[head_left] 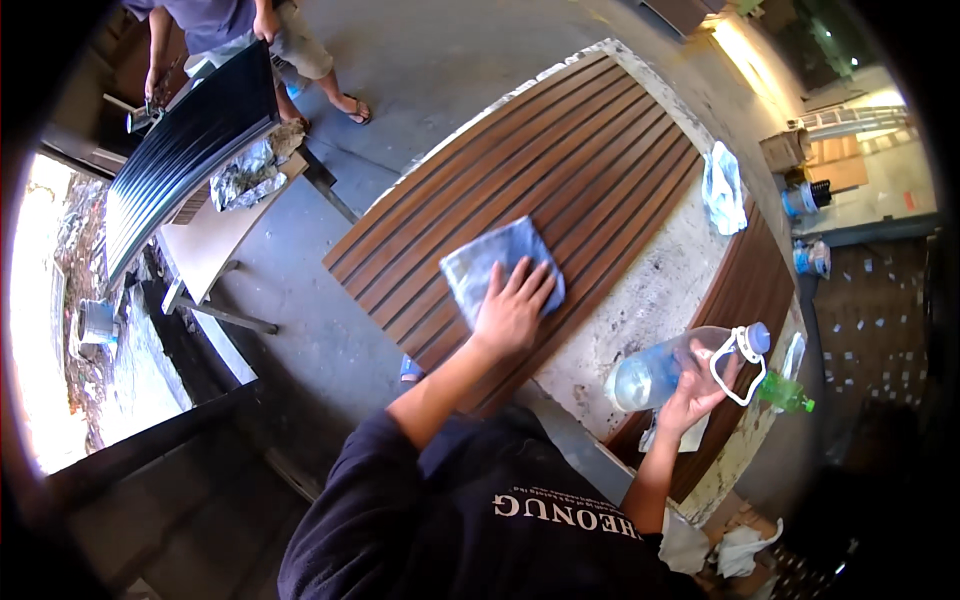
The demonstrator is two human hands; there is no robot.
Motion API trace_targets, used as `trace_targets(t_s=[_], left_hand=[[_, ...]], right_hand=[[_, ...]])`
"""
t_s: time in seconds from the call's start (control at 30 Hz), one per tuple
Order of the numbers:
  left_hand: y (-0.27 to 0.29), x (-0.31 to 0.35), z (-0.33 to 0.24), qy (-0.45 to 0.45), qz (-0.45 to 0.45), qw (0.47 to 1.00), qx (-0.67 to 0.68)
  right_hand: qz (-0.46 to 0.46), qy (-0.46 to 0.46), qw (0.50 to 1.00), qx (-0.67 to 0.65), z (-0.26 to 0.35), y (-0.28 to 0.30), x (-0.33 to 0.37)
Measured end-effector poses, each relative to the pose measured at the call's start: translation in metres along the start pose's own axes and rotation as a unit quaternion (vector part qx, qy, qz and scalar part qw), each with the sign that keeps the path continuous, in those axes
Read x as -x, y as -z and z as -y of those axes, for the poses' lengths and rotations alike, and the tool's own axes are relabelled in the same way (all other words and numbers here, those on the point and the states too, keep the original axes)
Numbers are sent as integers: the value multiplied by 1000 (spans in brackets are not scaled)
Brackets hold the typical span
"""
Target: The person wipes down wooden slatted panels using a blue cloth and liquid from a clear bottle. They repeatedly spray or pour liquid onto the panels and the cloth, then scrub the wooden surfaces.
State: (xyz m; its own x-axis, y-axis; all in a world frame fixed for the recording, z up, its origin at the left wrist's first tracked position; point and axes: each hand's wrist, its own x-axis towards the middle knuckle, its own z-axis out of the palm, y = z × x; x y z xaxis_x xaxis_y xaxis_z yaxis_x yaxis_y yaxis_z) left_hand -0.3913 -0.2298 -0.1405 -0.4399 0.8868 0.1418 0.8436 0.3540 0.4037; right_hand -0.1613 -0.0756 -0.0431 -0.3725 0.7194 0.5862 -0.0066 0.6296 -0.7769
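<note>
My left hand (508, 318) lies flat with its fingers spread on a folded blue-grey cloth (478, 270). The cloth rests on a brown panel with dark grooves (600, 150), near its closer end. In my right hand (688, 398) is a large clear plastic bottle (645, 378), tilted almost onto its side. It has a blue cap, a white carrying loop and some clear liquid inside. The bottle is over a second brown panel (745, 285), to the right of the grooved one.
Both panels lie on a stained whitish worktable (640, 310). A crumpled pale cloth (723, 190) sits at its far right, a green bottle (782, 391) at its right edge. At the upper left, a person (215, 25) stands behind a black ribbed panel (200, 140) on a stand.
</note>
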Motion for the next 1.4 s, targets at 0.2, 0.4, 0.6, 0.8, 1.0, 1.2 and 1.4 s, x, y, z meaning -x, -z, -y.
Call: trace_targets(t_s=[0.2, 0.4, 0.6, 0.8, 1.0, 1.2, 1.4], left_hand=[[55, 135, 88, 31, 23, 999, -37], [96, 74, 194, 151, -106, 981, -61], [68, 117, 110, -77, 37, 996, 23], [59, 34, 109, -120, 101, 988, 12], [42, -13, 80, -47, 117, 991, -47], [60, 24, 94, -135, 195, 970, -48], [27, -129, 67, -136, 99, 985, -35]], right_hand=[[-30, -55, 998, -20, 34, -41, 25], [-3, -44, 998, 38, 66, -61, 38], [-65, -83, 992, 64, 78, -45, 60], [65, -244, 964, 83, 74, -35, 52], [142, -314, 928, 144, 42, -38, 26], [184, -325, 916, 148, 12, -39, 14], [298, -343, 869, 197, 10, -73, -12]])
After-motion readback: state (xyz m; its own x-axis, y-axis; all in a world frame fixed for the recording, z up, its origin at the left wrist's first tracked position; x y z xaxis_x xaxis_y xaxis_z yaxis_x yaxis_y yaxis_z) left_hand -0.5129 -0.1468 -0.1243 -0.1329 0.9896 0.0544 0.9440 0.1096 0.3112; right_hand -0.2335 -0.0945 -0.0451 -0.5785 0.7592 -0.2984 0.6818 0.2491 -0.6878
